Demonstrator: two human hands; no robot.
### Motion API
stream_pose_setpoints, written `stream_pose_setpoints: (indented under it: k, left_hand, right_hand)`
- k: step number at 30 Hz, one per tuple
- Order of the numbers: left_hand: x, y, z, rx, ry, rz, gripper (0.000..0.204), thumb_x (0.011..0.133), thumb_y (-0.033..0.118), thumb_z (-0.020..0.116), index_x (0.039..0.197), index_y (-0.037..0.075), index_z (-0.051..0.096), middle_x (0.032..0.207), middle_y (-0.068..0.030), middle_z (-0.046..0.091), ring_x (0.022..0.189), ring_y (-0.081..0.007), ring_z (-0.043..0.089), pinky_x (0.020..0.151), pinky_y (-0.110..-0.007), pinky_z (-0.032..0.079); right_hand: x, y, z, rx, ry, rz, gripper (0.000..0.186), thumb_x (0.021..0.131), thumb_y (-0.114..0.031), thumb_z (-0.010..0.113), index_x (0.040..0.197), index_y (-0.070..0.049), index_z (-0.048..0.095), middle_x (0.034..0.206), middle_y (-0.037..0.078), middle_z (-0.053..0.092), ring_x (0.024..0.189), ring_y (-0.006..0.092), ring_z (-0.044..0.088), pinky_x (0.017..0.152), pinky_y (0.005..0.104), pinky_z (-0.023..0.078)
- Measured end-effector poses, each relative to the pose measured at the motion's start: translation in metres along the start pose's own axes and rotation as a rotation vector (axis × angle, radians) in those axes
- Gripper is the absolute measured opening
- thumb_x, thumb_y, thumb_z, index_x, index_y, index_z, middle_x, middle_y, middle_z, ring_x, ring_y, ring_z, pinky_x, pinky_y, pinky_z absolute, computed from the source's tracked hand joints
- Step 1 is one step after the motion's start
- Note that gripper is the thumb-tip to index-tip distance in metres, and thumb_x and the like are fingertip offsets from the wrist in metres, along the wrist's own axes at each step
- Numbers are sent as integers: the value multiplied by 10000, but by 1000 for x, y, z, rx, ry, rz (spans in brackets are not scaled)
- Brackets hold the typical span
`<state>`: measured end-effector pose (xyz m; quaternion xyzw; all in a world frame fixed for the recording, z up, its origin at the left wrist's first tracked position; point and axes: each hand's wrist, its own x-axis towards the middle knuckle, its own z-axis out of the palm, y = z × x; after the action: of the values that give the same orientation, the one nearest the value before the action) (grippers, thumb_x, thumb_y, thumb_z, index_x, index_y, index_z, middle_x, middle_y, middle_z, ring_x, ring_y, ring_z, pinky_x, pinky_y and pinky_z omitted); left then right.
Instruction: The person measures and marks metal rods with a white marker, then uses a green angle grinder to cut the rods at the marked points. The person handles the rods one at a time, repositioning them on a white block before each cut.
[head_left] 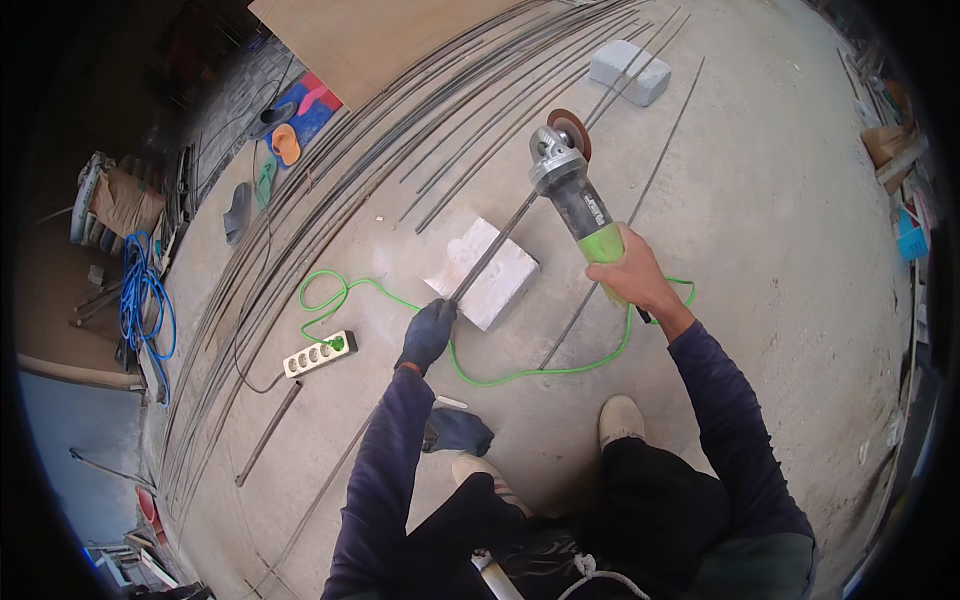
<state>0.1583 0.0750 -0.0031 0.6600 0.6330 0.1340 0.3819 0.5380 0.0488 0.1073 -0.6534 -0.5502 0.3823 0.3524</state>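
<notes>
My right hand (637, 272), bare, is wrapped round the green and black body of an angle grinder (583, 208). Its brown disc (570, 134) is at the far end, over or beside thin metal rods (497, 245); whether they touch cannot be made out. In a dark glove, my left hand (428, 335) grips the near part of these rods. They rest across a whitish block (512, 283) and run on to a second pale block (640, 80) farther off. A green cord (510, 379) leads from the grinder to a white power strip (318, 355) on the left.
Many long metal rods (300, 240) lie along the floor at left. A single rod (660, 165) lies right of the blocks. A dark glove (458, 431) is by my feet. Loose slippers (285, 145), a coiled blue hose (145, 300) and a wooden board (375, 40) are farther left.
</notes>
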Motion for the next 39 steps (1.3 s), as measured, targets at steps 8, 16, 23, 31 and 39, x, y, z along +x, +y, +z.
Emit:
stream_pose_setpoints:
  k: [8,16,23,31,39]
  left_hand:
    - [7,27,-2,-127,-95,-133,485,1030,426,479,955,-13,673,821,-109,674,743,-207,619,719,-366,492]
    - [6,-4,5,76,85,121,501,1040,433,444,911,-1,657,766,-93,630,705,-194,598,690,-365,476]
    - [11,4,9,68,3,12,482,1045,415,462,959,-7,677,896,-181,712,877,-312,673,809,-419,502]
    - [8,9,6,78,17,10,485,1046,417,473,967,-16,678,895,-176,716,870,-300,675,808,-410,505]
    - [7,11,8,84,25,13,490,1048,418,469,953,-15,677,887,-174,714,862,-305,674,798,-412,503]
  right_hand:
    - [-2,37,28,-149,-85,89,575,701,-254,753,1180,-36,523,995,220,696,968,414,683,830,469,535]
    - [7,18,48,-240,-198,41,580,721,-235,738,1197,-8,494,1010,255,691,993,445,671,849,513,530]
    - [16,41,53,-285,-153,-38,586,716,-235,751,1172,23,488,1014,262,690,994,450,668,840,518,533]
    - [18,40,48,-330,-196,-12,597,724,-258,769,1181,14,498,1040,261,692,1007,443,673,856,514,539]
    - [20,40,47,-334,-205,2,594,718,-241,770,1180,15,499,1034,259,695,1008,443,676,852,514,540]
